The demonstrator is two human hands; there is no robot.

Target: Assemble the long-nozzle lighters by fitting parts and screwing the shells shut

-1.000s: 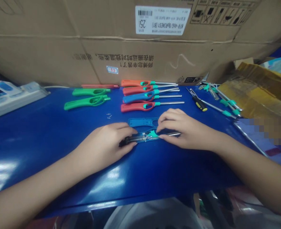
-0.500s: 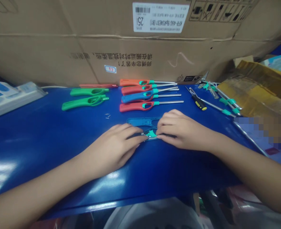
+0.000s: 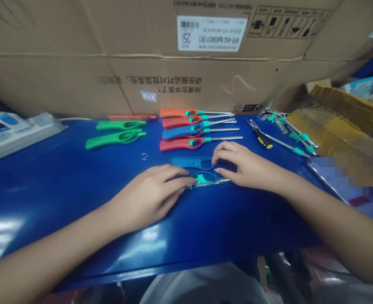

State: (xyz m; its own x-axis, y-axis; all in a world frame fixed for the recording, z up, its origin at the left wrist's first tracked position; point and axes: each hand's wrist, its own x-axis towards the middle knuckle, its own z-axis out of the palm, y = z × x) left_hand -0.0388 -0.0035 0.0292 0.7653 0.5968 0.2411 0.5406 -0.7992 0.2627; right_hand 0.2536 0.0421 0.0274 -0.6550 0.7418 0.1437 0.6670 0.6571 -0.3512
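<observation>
A blue lighter shell half (image 3: 218,182) lies open on the table, with a green trigger (image 3: 205,179) and metal parts inside. My left hand (image 3: 156,192) is closed on its left end; the fingertips hide that part. My right hand (image 3: 241,164) hovers at the right end, thumb and forefinger apart, close to the metal tube. Just behind lies the matching blue shell half (image 3: 189,162), its loop near my right fingertips. Whether those fingertips touch either half is hard to see.
Assembled lighters (image 3: 181,144) lie in a row behind my hands. Green lighter bodies (image 3: 113,139) and small pins (image 3: 144,156) are to the left, near a power strip (image 3: 24,135). At right are a screwdriver (image 3: 262,138) and metal tubes with green parts (image 3: 300,141). A cardboard box (image 3: 78,84) walls the back.
My right hand has drawn back slightly to the right and its fingers have parted, uncovering the green trigger and the tube. My left hand stays on the shell half. The view has tilted slightly.
</observation>
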